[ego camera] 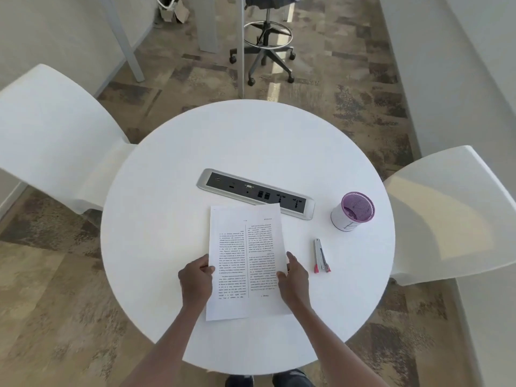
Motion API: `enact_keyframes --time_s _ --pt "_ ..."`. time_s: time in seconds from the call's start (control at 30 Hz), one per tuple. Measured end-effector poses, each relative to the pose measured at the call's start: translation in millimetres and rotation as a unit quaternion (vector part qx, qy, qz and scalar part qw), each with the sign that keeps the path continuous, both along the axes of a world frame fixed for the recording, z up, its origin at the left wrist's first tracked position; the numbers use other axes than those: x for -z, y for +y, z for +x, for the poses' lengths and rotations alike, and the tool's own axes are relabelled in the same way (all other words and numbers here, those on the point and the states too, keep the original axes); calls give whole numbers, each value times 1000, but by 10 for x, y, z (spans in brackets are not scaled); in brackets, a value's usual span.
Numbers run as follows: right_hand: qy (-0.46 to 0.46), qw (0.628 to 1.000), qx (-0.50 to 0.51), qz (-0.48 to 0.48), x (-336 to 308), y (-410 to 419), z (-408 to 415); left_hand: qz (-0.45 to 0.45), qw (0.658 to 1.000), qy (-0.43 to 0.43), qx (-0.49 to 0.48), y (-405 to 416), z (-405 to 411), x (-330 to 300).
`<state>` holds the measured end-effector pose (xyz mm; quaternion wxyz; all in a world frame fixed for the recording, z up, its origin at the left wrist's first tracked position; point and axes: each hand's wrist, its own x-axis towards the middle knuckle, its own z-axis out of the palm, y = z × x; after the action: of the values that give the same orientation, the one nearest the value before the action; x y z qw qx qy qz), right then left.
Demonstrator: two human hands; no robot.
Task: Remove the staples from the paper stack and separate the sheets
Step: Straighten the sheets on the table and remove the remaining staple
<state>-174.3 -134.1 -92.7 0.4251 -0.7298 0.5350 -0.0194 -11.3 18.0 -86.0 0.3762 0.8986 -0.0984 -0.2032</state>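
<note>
A printed paper stack [247, 261] lies in the middle of the round white table [167, 219], its text upside down to me. My left hand [196, 280] grips the stack's left edge, thumb on top. On the right edge, my right hand [293, 277] holds the stack the same way. A small silver stapler with red tips [321, 256] lies on the table to the right of the stack, apart from both hands. No staple can be made out in the paper.
A grey power and data socket strip [255, 193] is set into the table just beyond the stack. A white and purple mesh cup [352, 211] stands at the right. White chairs [55, 135] [458, 213] flank the table; a wheeled stool [266, 40] stands beyond.
</note>
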Motion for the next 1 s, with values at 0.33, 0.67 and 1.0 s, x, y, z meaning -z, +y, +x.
enact_keyframes --time_s 0.33,0.67,1.0 --pt "47 994 -92 -33 47 71 -16 52 996 -71 23 93 -84 -20" --pt "70 986 -129 -78 86 214 -38 28 994 -34 104 261 -38 82" --pt "87 984 -136 -74 35 261 -114 54 978 26 202 344 11 104"
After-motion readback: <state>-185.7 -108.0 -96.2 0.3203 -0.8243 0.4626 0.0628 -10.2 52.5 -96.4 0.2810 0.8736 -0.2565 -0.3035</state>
